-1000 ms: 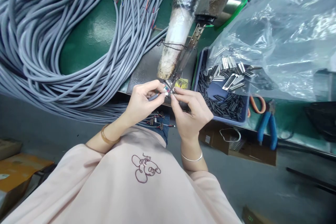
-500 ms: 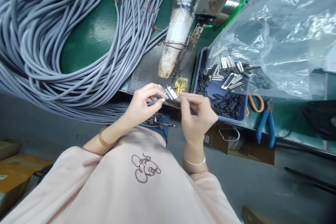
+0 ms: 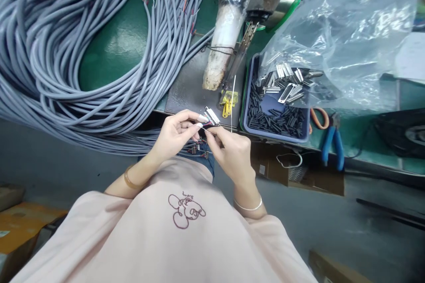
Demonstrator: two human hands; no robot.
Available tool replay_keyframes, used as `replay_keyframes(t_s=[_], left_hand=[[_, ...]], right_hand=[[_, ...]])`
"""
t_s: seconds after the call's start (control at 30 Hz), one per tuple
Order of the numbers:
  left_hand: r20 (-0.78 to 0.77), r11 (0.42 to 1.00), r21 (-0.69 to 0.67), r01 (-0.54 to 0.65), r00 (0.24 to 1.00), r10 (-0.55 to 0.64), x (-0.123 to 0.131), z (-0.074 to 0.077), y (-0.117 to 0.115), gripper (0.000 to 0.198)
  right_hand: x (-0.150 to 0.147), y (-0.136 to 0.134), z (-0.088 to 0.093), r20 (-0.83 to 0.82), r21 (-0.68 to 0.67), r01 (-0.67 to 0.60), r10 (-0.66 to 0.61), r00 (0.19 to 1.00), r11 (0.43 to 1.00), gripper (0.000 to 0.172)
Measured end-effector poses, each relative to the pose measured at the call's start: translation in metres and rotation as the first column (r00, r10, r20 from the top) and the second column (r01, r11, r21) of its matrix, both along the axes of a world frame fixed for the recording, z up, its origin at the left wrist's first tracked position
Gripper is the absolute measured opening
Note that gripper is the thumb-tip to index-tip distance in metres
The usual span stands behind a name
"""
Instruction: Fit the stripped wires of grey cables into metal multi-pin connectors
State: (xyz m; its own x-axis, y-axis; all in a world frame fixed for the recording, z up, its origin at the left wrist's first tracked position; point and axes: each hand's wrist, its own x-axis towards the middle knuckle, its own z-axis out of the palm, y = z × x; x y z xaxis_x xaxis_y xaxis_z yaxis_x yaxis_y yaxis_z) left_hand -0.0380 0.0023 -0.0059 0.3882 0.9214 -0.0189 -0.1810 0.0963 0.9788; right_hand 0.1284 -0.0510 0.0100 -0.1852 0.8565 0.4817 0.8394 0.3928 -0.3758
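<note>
At the bench edge, my left hand (image 3: 175, 135) has its fingers closed around the end of a grey cable, which they largely hide. Just beyond its fingertips sits a silvery multi-pin connector (image 3: 211, 116), with small red and blue wires at its back. My right hand (image 3: 232, 152) is close beside it, thumb and forefinger pinching a thin wire (image 3: 206, 129) that reaches toward the left fingertips. A thin whitish strand (image 3: 233, 101) rises from behind the right knuckles toward the soldering iron (image 3: 239, 55). Below the hands, finished-looking connector ends (image 3: 199, 147) lie over the lap.
Thick bundles of grey cable (image 3: 109, 93) cover the left bench. A wrapped white post (image 3: 215, 59) and yellow clip-like piece (image 3: 227, 105) stand ahead. To the right are a blue bin (image 3: 275, 136) of black sleeves and connectors, a plastic bag (image 3: 348, 44), and blue-handled cutters (image 3: 334, 143).
My right hand has moved left and down, away from the connector's far side, to pinch a thin wire by my left fingertips. The whitish strand now shows above it.
</note>
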Motion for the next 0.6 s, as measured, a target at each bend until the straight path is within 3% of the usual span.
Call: replay_keyframes(t_s=[0.1, 0.23, 0.33, 0.43, 0.5, 0.6], left_hand=[[-0.1, 0.972, 0.228, 0.05, 0.995, -0.028, -0.003, 0.003, -0.004, 0.014], [-0.161, 0.852, 0.51, 0.121, 0.986, -0.044, -0.006, 0.006, -0.008, 0.015], [-0.184, 0.75, 0.65, 0.121, 0.983, 0.001, -0.002, 0.004, -0.011, 0.014], [-0.202, 0.637, 0.763, 0.112, 0.977, 0.07, 0.006, 0.005, -0.017, 0.017], [-0.199, 0.606, 0.782, 0.144, 0.98, 0.025, 0.011, 0.009, -0.02, 0.018], [-0.153, 0.612, 0.77, 0.181, 0.983, -0.098, 0.019, 0.016, -0.023, 0.018]], right_hand=[[0.001, 0.001, 0.005, -0.015, 0.039, -0.057, 0.058, 0.998, 0.998, 0.018], [0.014, -0.01, 0.023, -0.061, -0.003, -0.07, 0.07, 0.996, 0.998, 0.019], [0.037, -0.014, 0.034, -0.095, -0.044, 0.111, -0.114, 0.989, 0.993, 0.021], [0.077, -0.004, 0.031, -0.08, -0.013, 0.443, -0.442, 0.893, 0.897, 0.028], [0.108, 0.009, 0.022, 0.01, -0.018, 0.481, -0.481, 0.876, 0.876, 0.036], [0.145, 0.029, 0.006, 0.063, -0.091, 0.439, -0.435, 0.898, 0.894, 0.043]])
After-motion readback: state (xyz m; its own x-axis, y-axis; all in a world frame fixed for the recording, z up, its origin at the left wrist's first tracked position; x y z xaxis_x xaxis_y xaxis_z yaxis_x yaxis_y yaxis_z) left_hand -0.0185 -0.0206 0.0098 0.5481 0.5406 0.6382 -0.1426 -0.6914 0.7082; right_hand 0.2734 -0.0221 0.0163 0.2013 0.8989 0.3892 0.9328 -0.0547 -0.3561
